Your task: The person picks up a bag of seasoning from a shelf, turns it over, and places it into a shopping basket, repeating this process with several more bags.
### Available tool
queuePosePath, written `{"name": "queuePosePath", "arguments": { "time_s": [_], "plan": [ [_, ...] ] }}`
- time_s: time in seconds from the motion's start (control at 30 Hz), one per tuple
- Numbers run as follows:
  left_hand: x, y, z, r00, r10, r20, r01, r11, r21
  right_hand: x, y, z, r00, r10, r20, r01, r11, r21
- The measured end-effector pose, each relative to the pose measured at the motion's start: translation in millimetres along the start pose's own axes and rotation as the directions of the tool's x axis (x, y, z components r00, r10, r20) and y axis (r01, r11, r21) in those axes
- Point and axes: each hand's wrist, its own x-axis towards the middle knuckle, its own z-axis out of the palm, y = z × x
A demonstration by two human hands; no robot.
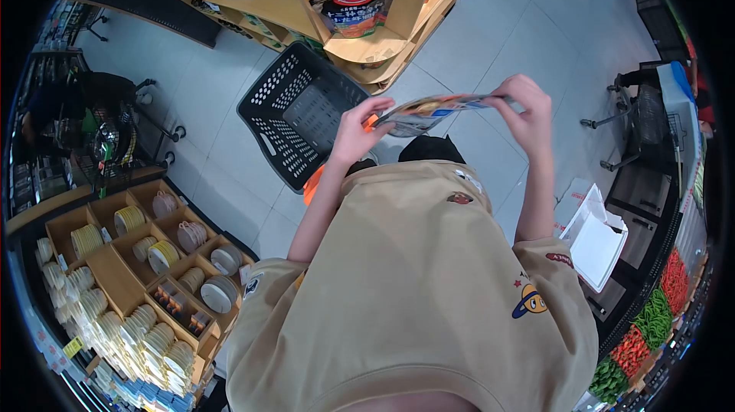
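A flat, colourful printed packet is stretched between my two hands, seen almost edge-on. My left hand is closed on its left end, with a bit of orange showing at the fingers. At the other end, my right hand pinches the corner between thumb and fingers. Below and to the left of the packet, a dark grey shopping basket with perforated walls stands on the floor near my left forearm. An orange part shows at the basket's near side.
Ahead is a wooden shelf unit with a dark bag on it. Crockery fills a wooden display at left. Vegetables line the right, beside a white foam box. Carts stand on both sides of the tiled floor.
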Motion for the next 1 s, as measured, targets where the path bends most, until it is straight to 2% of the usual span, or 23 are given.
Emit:
{"name": "queuePosePath", "arguments": {
  "time_s": [0.03,0.1,0.17,0.2,0.23,0.3,0.33,0.37,0.43,0.5,0.57,0.6,0.63,0.67,0.7,0.73,0.77,0.83,0.9,1.0],
  "plan": [
    [0.8,-1.4,-1.9,0.996,0.034,-0.085,-0.041,0.996,-0.077,3.5,-9.1,6.9,0.995,-0.098,0.022,0.099,0.993,-0.06],
    [0.2,1.6,-12.7,0.994,0.047,-0.097,-0.049,0.999,-0.023,7.0,-18.8,24.5,0.986,-0.159,0.058,0.165,0.979,-0.122],
    [-1.4,22.4,-20.7,0.964,0.21,-0.164,-0.177,0.964,0.197,8.7,-23.1,35.5,0.972,-0.216,0.096,0.23,0.956,-0.183],
    [-2.4,31.3,-24.3,0.932,0.322,-0.166,-0.278,0.93,0.241,10.6,-24.3,39.7,0.967,-0.217,0.132,0.243,0.941,-0.234],
    [-3.7,42.6,-27.2,0.932,0.32,-0.17,-0.275,0.93,0.244,12.8,-25.3,43.1,0.961,-0.217,0.169,0.259,0.924,-0.283],
    [-5.5,67.2,-30.5,0.878,0.472,-0.081,-0.409,0.826,0.388,18.8,-28.2,48.2,0.954,-0.245,0.173,0.287,0.913,-0.29],
    [-5.6,79.5,-29.7,0.869,0.488,-0.078,-0.388,0.773,0.502,22.7,-30.2,51.0,0.947,-0.27,0.176,0.313,0.901,-0.301],
    [-7.8,87.2,-30.8,0.871,0.485,-0.085,-0.382,0.774,0.506,27.8,-34.7,54.4,0.944,-0.275,0.18,0.318,0.901,-0.294],
    [-12.6,96.7,-33.3,0.967,0.253,-0.044,-0.159,0.725,0.67,38.6,-45.9,62.7,0.915,-0.395,0.087,0.404,0.887,-0.224],
    [-11.7,96.2,-40.0,0.955,0.28,-0.101,-0.121,0.675,0.728,45.2,-50.3,69.6,0.912,-0.399,0.088,0.409,0.891,-0.196],
    [-11.8,92.9,-54.9,0.956,0.238,-0.172,-0.009,0.611,0.791,52.3,-56.4,73.6,0.912,-0.401,0.086,0.41,0.897,-0.168],
    [-11.4,84.7,-64.1,0.935,0.268,-0.232,0.04,0.572,0.819,57.4,-61.1,72.6,0.926,-0.377,0.018,0.375,0.912,-0.166],
    [-11.7,80.2,-74.8,0.894,0.331,-0.302,0.052,0.593,0.803,59.4,-64.5,73.2,0.936,-0.349,-0.048,0.338,0.928,-0.159],
    [-12.7,72.4,-87.2,0.849,0.378,-0.37,0.085,0.593,0.801,57.5,-63.0,73.3,0.936,-0.35,-0.047,0.339,0.928,-0.154],
    [-13.7,73.1,-98.3,0.811,0.396,-0.43,0.113,0.616,0.779,52.2,-57.7,71.3,0.967,-0.249,-0.044,0.243,0.963,-0.116],
    [-15.5,74.6,-108.8,0.801,0.385,-0.458,0.183,0.571,0.8,46.0,-51.1,69.4,0.989,-0.147,-0.035,0.143,0.986,-0.08],
    [-17.0,74.2,-117.8,0.789,0.375,-0.487,0.253,0.523,0.814,37.3,-42.4,70.7,0.989,-0.147,-0.031,0.144,0.987,-0.077],
    [-18.0,62.2,-133.3,0.811,0.323,-0.487,0.289,0.504,0.814,12.3,-20.7,81.0,0.995,0.079,0.057,-0.076,0.996,-0.048],
    [-17.1,35.3,-145.2,0.83,0.268,-0.489,0.323,0.482,0.814,-16.9,-0.2,91.2,0.971,0.2,0.131,-0.197,0.98,-0.042],
    [-13.4,-56.6,-152.6,0.897,0.125,-0.424,0.33,0.451,0.829,-64.3,30.8,105.6,0.916,0.351,0.192,-0.339,0.936,-0.093]
  ]
}}
